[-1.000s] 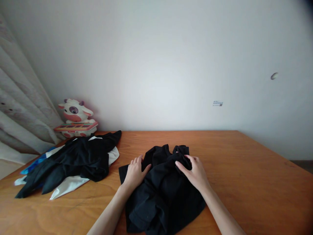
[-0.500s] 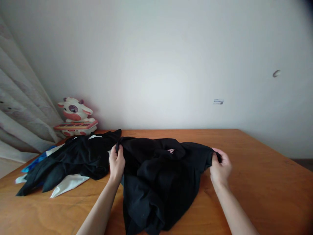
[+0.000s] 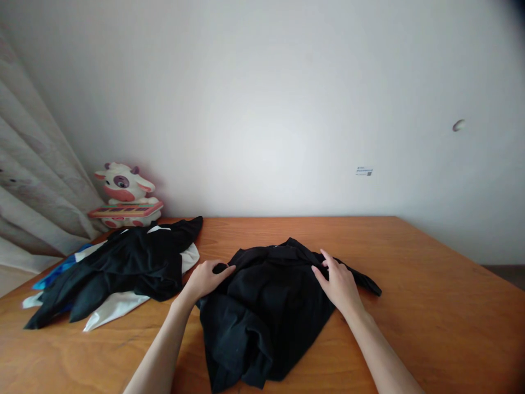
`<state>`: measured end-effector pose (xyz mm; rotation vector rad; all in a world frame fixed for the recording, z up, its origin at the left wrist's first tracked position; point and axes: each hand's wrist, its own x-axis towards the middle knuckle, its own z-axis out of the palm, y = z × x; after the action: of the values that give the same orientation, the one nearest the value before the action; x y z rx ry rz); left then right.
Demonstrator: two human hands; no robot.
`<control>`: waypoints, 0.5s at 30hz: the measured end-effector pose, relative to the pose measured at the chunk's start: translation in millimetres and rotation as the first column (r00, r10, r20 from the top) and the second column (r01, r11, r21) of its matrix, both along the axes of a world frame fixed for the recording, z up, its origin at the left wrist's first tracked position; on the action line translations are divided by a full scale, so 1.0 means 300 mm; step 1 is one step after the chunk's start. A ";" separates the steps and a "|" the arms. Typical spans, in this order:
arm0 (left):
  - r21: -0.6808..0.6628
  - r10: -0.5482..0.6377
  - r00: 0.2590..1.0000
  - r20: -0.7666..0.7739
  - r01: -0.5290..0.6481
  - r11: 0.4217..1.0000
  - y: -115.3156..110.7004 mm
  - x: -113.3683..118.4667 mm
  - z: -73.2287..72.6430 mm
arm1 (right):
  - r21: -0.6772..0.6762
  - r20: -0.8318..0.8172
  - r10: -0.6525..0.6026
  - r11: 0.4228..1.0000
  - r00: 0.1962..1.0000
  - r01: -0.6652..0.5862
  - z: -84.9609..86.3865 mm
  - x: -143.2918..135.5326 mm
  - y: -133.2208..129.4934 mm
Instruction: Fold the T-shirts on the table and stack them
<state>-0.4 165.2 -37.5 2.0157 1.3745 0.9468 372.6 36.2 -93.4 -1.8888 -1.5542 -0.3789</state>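
A black shirt (image 3: 270,306) lies rumpled on the wooden table in front of me, its collar edge toward the wall and one sleeve stretched out to the right. At its left shoulder my left hand (image 3: 207,282) is closed on the cloth; the thumb lies along the fabric and some fingers are hidden. My right hand (image 3: 338,279) rests on the right shoulder area, fingers and thumb apart and touching the cloth without gripping it. The shirt's lower part is bunched in folds near me.
To the left, a pile of clothes (image 3: 123,268) in black, white and blue lies on the table (image 3: 418,306). Behind it stands a cow-shaped toy keyboard (image 3: 125,197). A curtain (image 3: 36,164) hangs at the left, and a white wall (image 3: 266,109) borders the table's far edge.
The shirt's raised shoulders have come down onto the table. My right hand has let go of the sleeve end and moved left; my left hand has shifted slightly right and lower.
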 end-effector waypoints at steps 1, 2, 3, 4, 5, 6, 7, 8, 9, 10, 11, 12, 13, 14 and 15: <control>0.006 -0.035 0.999 -0.013 0.035 0.999 -0.003 0.005 0.002 | -0.032 0.015 -0.021 0.999 1.000 0.021 -0.008 0.002 0.000; 0.014 -0.059 0.998 -0.026 0.059 0.998 -0.003 0.007 0.007 | -0.063 0.027 -0.045 0.997 0.999 0.046 -0.013 0.006 0.000; 0.031 -0.050 0.999 -0.021 0.051 0.998 -0.001 0.007 0.012 | -0.094 0.036 -0.067 0.993 0.997 0.070 -0.015 0.010 -0.002; 0.062 0.000 1.000 0.011 -0.001 0.998 0.002 0.005 0.018 | -0.124 0.045 -0.081 0.989 0.996 0.086 -0.015 0.014 -0.004; 0.095 0.066 0.995 0.068 -0.073 0.993 0.006 0.001 0.025 | -0.147 0.054 -0.085 0.985 0.995 0.092 -0.014 0.017 -0.006; 0.125 0.126 0.982 0.138 -0.144 0.982 0.011 -0.003 0.030 | -0.162 0.061 -0.080 0.983 0.995 0.089 -0.012 0.019 -0.007; 0.150 0.170 0.962 0.215 -0.204 0.967 0.015 -0.007 0.035 | -0.163 0.064 -0.067 0.984 0.996 0.077 -0.010 0.019 -0.008; 0.163 0.193 0.936 0.294 -0.248 0.955 0.018 -0.010 0.037 | -0.153 0.061 -0.050 0.987 0.997 0.058 -0.007 0.020 -0.007; 0.161 0.196 0.907 0.373 -0.271 0.949 0.019 -0.012 0.039 | -0.128 0.055 -0.032 0.991 0.998 0.039 -0.005 0.019 -0.006; 0.146 0.186 0.870 0.456 -0.280 0.949 0.020 -0.012 0.041 | -0.090 0.047 -0.015 0.996 0.999 0.019 -0.001 0.019 -0.004; 0.118 0.171 0.822 0.543 -0.277 0.954 0.019 -0.012 0.043 | -0.038 0.037 -0.001 0.999 0.999 0.003 0.003 0.020 -0.002; 0.086 0.150 0.766 0.625 -0.259 0.962 0.016 -0.011 0.046 | 0.028 0.019 0.006 1.000 1.000 -0.006 0.010 0.020 0.000; 0.061 0.123 0.710 0.693 -0.227 0.972 0.012 -0.010 0.050 | 0.108 -0.011 0.008 0.994 1.000 -0.007 0.018 0.021 0.000; 0.049 0.094 0.661 0.745 -0.195 0.980 0.007 -0.011 0.056 | 0.197 -0.052 0.007 0.980 0.999 0.003 0.029 0.023 -0.001; 0.050 0.068 0.630 0.773 -0.168 0.984 0.000 -0.013 0.063 | 0.285 -0.097 0.009 0.958 0.995 0.019 0.039 0.026 -0.003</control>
<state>-4.3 165.2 -18.8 1.2846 0.9567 1.7290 380.4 35.3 -81.6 -1.6621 -1.3510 -0.4788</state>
